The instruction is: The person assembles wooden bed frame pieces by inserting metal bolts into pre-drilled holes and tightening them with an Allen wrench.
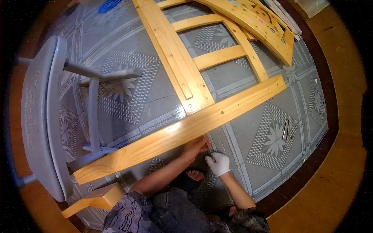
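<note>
A long pine post with drilled holes lies diagonally in front of me, against the end of a wide pine board. My left hand is bare and reaches to the near edge of the post, its fingers bent and partly hidden. My right hand, in a white glove, is closed on a thin rod-like tool pointing up toward the post. The tool's tip and exact kind are not clear. Curved pine slats form a frame beyond the post.
A grey stool lies on its side at the left. A curved wooden piece is at the lower left. Slim metal tools lie on the patterned floor mat. A stickered panel and a blue bundle are farther off.
</note>
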Available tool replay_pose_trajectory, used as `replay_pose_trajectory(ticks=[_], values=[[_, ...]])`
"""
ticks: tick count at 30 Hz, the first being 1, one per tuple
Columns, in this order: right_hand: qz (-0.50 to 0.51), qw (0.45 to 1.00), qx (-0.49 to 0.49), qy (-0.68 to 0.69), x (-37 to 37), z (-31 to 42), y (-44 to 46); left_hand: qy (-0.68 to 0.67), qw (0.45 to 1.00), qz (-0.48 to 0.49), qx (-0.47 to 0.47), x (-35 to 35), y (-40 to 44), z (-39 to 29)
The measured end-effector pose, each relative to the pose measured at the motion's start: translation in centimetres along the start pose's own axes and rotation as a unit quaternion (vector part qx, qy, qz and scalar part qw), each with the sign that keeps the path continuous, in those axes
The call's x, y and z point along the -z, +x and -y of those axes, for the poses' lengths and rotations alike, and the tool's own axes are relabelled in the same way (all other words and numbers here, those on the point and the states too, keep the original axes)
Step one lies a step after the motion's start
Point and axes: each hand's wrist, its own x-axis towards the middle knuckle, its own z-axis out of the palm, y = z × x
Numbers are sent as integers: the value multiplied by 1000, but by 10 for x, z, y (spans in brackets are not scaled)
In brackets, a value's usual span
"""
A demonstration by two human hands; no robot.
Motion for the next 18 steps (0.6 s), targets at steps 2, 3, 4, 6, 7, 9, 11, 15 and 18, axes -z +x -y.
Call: replay_pose_trajectory(ticks=[2, 3, 4, 6, 7, 9, 11, 15, 18], values=[[-60, 983, 39, -171, 3, 6, 5, 11, 999, -35, 0, -8, -3, 0], [-54, 975, 35, -215, 4, 7, 7, 7, 999, -39, -22, -12, -3, 0], [-48, 965, 31, -258, 5, 7, 8, 3, 998, -43, -45, -14, -3, 1], [-60, 964, 44, -255, 6, -3, 9, -9, 998, -53, -31, -14, 1, 3], [-44, 969, 76, -232, 10, -3, 11, -21, 997, -65, -19, -13, 3, 4], [-26, 972, 106, -209, 13, -11, 6, -37, 997, -60, -24, -11, 1, 5], [68, 991, -45, 104, 7, -26, 0, -52, 997, -53, -35, -11, 1, 5], [225, 565, -298, 736, 0, -13, -11, -55, 997, -54, -19, -11, 3, 5], [177, 486, -281, 808, -9, -4, -7, -68, 997, -43, -19, -11, 2, 2]])
